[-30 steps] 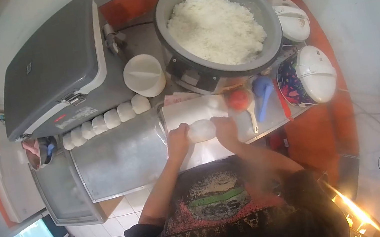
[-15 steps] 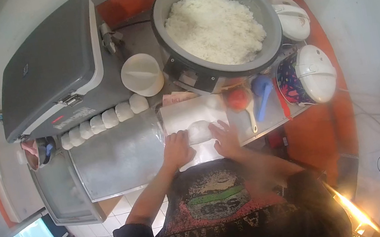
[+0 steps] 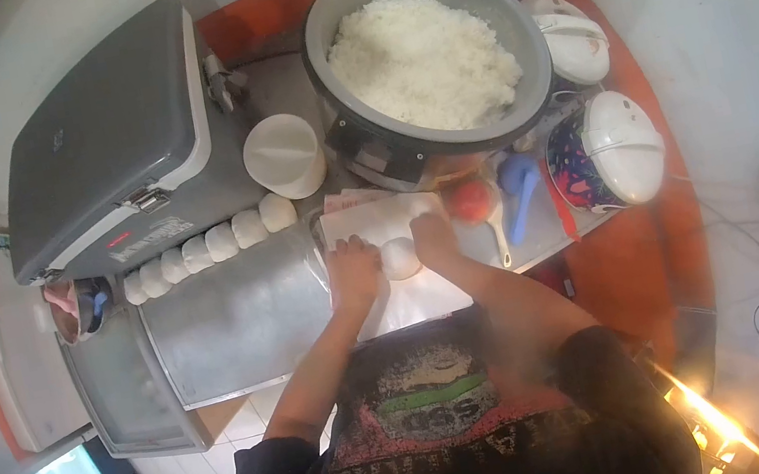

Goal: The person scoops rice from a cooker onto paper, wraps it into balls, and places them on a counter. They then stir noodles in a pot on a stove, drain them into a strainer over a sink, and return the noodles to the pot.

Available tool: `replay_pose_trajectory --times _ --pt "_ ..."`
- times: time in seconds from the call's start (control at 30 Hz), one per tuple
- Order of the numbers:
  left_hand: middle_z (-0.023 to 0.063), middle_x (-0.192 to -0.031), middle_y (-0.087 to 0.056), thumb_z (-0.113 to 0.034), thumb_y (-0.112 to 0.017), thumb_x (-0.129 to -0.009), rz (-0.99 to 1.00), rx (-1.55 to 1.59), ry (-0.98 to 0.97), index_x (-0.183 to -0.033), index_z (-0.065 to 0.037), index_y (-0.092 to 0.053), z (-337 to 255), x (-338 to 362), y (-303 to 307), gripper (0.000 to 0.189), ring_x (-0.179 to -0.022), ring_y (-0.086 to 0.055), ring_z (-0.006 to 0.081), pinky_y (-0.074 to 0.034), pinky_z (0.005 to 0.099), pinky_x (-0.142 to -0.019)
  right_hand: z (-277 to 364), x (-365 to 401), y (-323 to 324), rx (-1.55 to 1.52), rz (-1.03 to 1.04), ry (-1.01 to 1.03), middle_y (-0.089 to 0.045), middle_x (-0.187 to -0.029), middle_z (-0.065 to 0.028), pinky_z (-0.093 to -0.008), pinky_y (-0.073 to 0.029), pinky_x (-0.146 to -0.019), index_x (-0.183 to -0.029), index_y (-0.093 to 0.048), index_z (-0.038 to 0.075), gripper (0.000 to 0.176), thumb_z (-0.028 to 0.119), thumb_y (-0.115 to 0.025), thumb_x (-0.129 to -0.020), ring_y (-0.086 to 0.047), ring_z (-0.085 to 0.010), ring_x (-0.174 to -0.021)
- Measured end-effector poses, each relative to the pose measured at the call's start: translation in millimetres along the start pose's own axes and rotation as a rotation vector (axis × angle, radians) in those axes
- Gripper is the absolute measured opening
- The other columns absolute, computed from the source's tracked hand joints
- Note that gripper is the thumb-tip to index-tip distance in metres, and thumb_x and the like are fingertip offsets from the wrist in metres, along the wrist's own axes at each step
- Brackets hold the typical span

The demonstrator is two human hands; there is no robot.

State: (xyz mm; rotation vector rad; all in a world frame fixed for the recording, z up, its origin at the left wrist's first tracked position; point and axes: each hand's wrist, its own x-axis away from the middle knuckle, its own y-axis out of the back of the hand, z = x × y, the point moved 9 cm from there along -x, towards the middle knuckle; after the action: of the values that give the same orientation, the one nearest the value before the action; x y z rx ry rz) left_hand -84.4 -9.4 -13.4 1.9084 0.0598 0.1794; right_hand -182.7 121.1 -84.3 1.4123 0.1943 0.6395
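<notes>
Between my two hands a rounded white lump, apparently rice, sits on a sheet of white wrapping paper. My left hand is at the paper's left side, its fingers bent in and closed on the sheet beside the lump. My right hand is at the paper's upper right edge with its fingers curled; its fingertips are mostly hidden. Just behind the paper, pinkish printed sheets stick out. A large open rice cooker full of cooked white rice stands beyond.
Several white wrapped parcels line a grey cooler box. A white tub stands behind the metal tray. To my right are a red-topped item, a blue scoop and a patterned lidded pot.
My right hand has moved up along the paper's right side, and my left hand's fingers have curled in. The lump looks rounder, and the paper's near edge now lies at a slant.
</notes>
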Motion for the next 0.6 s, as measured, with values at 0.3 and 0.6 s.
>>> replay_pose_trajectory --times 0.3,0.6 --pt "0.0098 -0.097 -0.059 -0.014 -0.056 -0.086 -0.203 -0.013 -0.16 -0.107 -0.004 -0.065 -19.6 50.7 -32.1 0.025 -0.092 -0.054 0.0274 -0.043 0.0455 -0.08 36.6 43.6 37.0 -0.285 0.012 -0.295 -0.06 -0.108 -0.0266 -0.0504 -0.047 -0.086 -0.104 -0.06 0.001 0.046 0.039 -0.07 -0.08 -0.06 -0.0422 -0.101" --pt "0.0148 -0.119 -0.059 -0.014 -0.055 -0.091 -0.138 0.667 0.093 -0.125 -0.002 -0.058 11.8 58.4 -26.3 0.036 -0.106 -0.053 0.0331 -0.042 0.041 -0.094 53.0 72.5 48.2 -0.887 -0.232 -0.173 -0.058 -0.104 -0.0222 -0.0418 -0.049 -0.086 -0.115 -0.05 -0.002 0.062 0.027 -0.081 -0.069 -0.059 -0.0327 -0.1"
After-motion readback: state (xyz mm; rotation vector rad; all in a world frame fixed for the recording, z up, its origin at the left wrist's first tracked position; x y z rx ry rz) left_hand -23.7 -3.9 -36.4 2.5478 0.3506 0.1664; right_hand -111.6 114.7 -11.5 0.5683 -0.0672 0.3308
